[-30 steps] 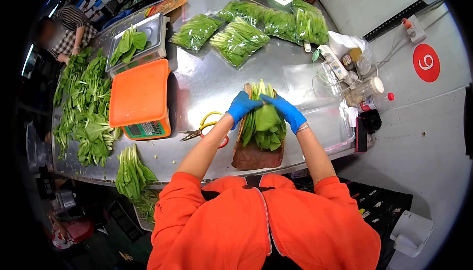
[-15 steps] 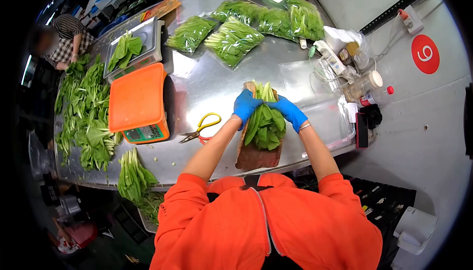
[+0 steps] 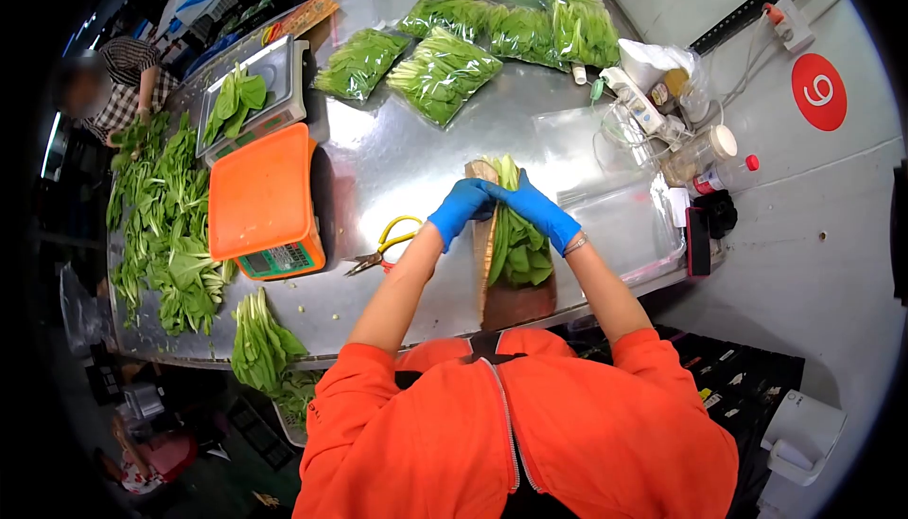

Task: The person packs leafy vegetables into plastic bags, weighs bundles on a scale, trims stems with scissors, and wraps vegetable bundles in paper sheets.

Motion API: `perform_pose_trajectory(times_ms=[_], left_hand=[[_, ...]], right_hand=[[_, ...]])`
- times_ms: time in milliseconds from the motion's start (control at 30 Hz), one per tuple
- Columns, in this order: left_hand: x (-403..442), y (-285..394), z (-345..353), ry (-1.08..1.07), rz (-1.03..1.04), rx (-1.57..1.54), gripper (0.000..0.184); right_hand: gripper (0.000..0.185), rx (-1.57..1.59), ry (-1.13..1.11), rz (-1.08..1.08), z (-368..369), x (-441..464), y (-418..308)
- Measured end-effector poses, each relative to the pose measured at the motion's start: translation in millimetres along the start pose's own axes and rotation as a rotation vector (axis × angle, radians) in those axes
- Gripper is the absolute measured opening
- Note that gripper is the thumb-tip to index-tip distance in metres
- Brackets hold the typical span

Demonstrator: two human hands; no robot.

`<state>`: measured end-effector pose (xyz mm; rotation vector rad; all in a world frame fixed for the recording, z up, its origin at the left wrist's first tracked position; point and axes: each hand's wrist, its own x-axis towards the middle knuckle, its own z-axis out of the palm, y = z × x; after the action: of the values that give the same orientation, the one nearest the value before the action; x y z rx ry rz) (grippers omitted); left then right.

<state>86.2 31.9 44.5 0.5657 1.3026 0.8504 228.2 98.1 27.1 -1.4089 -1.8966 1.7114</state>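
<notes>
A bunch of leafy greens [image 3: 521,252] lies on a brown board [image 3: 515,307] in front of me, stems pointing away from me. My left hand [image 3: 461,207], in a blue glove, is at the board's left edge, its fingertips meeting the other hand's near the stems; what its fingers hold is hidden. My right hand [image 3: 537,209], also gloved in blue, is closed over the stem end of the bunch. Left of the board lie scissors [image 3: 383,249] with yellow and red handles.
An orange scale [image 3: 265,193] and a second scale [image 3: 251,93] with greens stand left, beside loose greens [image 3: 161,226]. Bagged greens [image 3: 444,76] lie at the back. Flat plastic bags [image 3: 624,230], a bottle [image 3: 726,176] and jars are right. A person [image 3: 128,84] works far left.
My left hand has shifted slightly left, off the leaves to the board's left edge. The bunch now looks narrower and sits toward the board's right side.
</notes>
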Motion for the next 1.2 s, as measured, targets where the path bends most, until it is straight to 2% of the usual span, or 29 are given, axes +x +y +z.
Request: perform_pose_trajectory(times_ms=[33, 67, 133, 200, 267, 300, 367, 400, 467, 500, 533, 600, 633, 767, 833, 867, 933, 1067, 1167, 1200], left_hand=[[-9.1, 3.5, -2.8, -0.016, -0.016, -0.087, 0.014], [-15.5, 4.3, -6.1, -0.032, -0.033, -0.173, 0.016], [-15.7, -2.1, -13.6, -0.051, -0.044, -0.22, 0.017], [-19.1, -1.1, -13.4, -0.073, -0.05, -0.27, 0.018], [-34.8, 7.0, -5.6, 0.018, -0.025, -0.057, 0.023], [-37.0, 2.8, -5.8, 0.017, -0.027, -0.057, 0.023], [-36.9, -6.4, -7.9, 0.08, 0.313, 0.235, 0.028], [-32.4, -11.6, -10.1, 0.079, 0.314, 0.235, 0.028], [-18.3, -31.4, -16.5, 0.455, 0.388, 0.444, 0.041], [-8.2, -43.1, -24.9, 0.41, 0.282, 0.249, 0.065], [-19.8, -35.3, -19.1, 0.415, 0.281, 0.244, 0.065], [-43.6, -26.6, -3.7, 0.253, 0.202, -0.238, 0.083], [-44.9, -32.1, -3.5, 0.214, 0.276, -0.33, 0.096], [-48.8, -70.5, 6.0, 0.299, 0.331, -0.377, 0.093], [-59.1, -77.1, 11.3, 0.129, 0.34, -0.474, 0.086], [-61.2, -77.4, 11.9, 0.129, 0.336, -0.472, 0.086], [-64.7, -75.6, 13.2, 0.164, 0.496, -0.498, 0.07], [-72.0, -71.5, 13.5, 0.134, 0.491, -0.559, 0.068], [-76.2, -68.8, 11.3, 0.12, 0.4, -0.56, 0.066], [-75.5, -67.2, 8.6, 0.143, 0.405, -0.512, 0.071]], right_hand=[[0.12, 0.009, -0.038, 0.015, -0.6, -3.6, -6.4], [0.12, 0.015, -0.039, 0.019, 1.3, -10.3, -11.5], [0.122, -0.304, -0.009, -0.068, 6.2, -25.5, -23.9], [0.12, -0.363, 0.034, -0.051, 12.3, -29.9, -24.1], [0.119, -0.423, 0.073, -0.029, 16.4, -32.4, -24.2], [0.116, -0.433, 0.061, 0.002, 17.0, -31.8, -25.6], [0.113, -0.444, 0.052, 0.033, 18.1, -32.2, -27.9], [0.111, -0.47, 0.05, 0.0, 19.0, -33.6, -28.1], [0.109, -0.498, 0.045, -0.029, 22.0, -40.8, -30.0], [0.107, -0.535, 0.064, -0.051, 24.7, -47.4, -35.2], [0.104, -0.573, 0.08, -0.077, 27.4, -52.7, -40.9], [0.101, -0.615, 0.113, -0.123, 37.1, -63.3, -49.8], [0.097, -0.651, 0.153, -0.164, 42.5, -69.6, -53.5], [0.09, -0.63, 0.173, -0.23, 53.1, -81.6, -74.5], [0.084, -0.742, 0.255, -0.291, 62.4, -85.1, -76.4], [0.084, -0.738, 0.254, -0.288, 66.0, -86.4, -75.4], [0.08, -0.715, 0.338, -0.439, 70.6, -88.0, -73.0], [0.078, -0.661, 0.331, -0.465, 72.5, -89.1, -72.2], [0.078, -0.708, 0.275, -0.412, 72.5, -83.4, -71.7], [0.08, -0.642, 0.241, -0.378, 73.9, -82.2, -74.6]])
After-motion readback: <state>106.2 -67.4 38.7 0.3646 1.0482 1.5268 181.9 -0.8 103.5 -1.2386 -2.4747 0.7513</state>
